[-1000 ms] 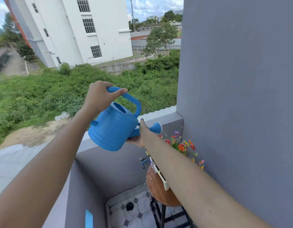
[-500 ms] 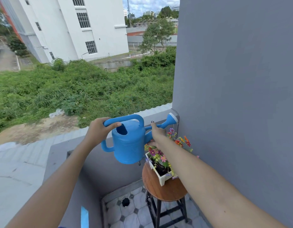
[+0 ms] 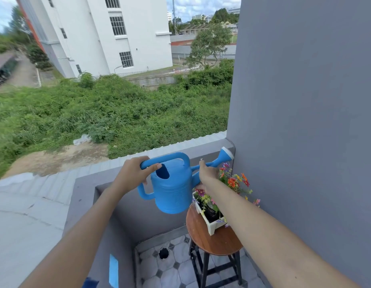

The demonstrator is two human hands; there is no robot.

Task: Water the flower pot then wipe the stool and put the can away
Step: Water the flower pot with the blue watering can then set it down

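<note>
**Head view: can level over the pot**

Stool (image 3: 217, 244) carries the flower pot (image 3: 210, 222); watering can (image 3: 172, 190) hangs above it. Left hand (image 3: 132, 173) grips the handle, right hand (image 3: 206, 175) holds the spout (upturned). Watering seems unfinished; next, tip forward.

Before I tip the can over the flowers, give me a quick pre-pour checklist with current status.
1. Left hand wrapped on the top handle of the watering can: ok.
2. Right hand steadying the spout: ok.
3. Rose head above the flowers: ok, though angled upward, so no pour yet.
4. Flower pot sitting flat on the stool: ok.
5. Water level in can: cannot tell.
6. Cloth for wiping the stool: not ok, none in view.
</note>
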